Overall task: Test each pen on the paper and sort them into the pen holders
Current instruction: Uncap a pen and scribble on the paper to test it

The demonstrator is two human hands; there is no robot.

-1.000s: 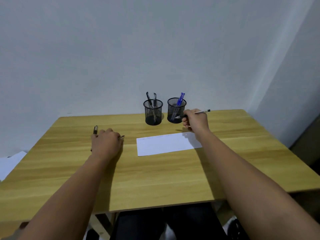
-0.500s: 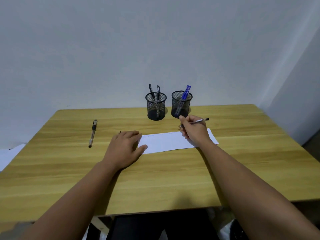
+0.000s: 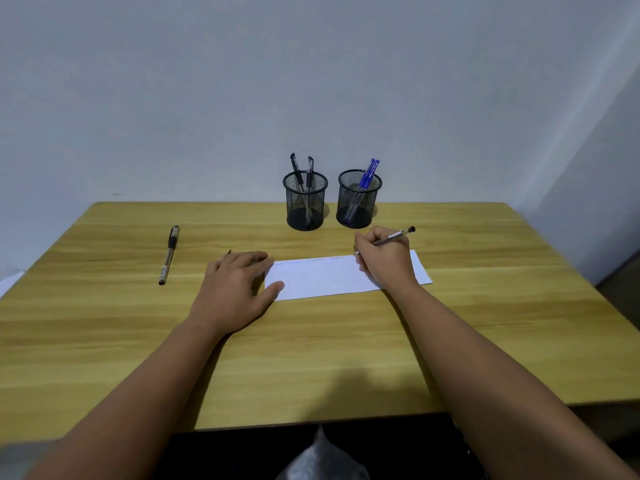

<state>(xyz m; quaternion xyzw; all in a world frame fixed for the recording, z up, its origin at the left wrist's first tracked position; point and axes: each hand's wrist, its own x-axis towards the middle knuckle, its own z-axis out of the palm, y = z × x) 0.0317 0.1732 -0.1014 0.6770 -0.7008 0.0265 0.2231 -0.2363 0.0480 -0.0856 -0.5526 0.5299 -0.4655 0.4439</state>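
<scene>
The right hand [image 3: 386, 263] grips a pen [image 3: 393, 238] with its tip at the paper [image 3: 325, 278] (faint scribbles along its top edge), the left hand [image 3: 235, 289] lies flat, fingers loosely spread, on the sheet's left end, before two mesh holders [image 3: 305, 202].

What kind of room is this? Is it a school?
Probably a plain desk in a home or office, not clearly a school. A wooden table sits against a bare wall, with two mesh pen holders and a strip of paper.
</scene>
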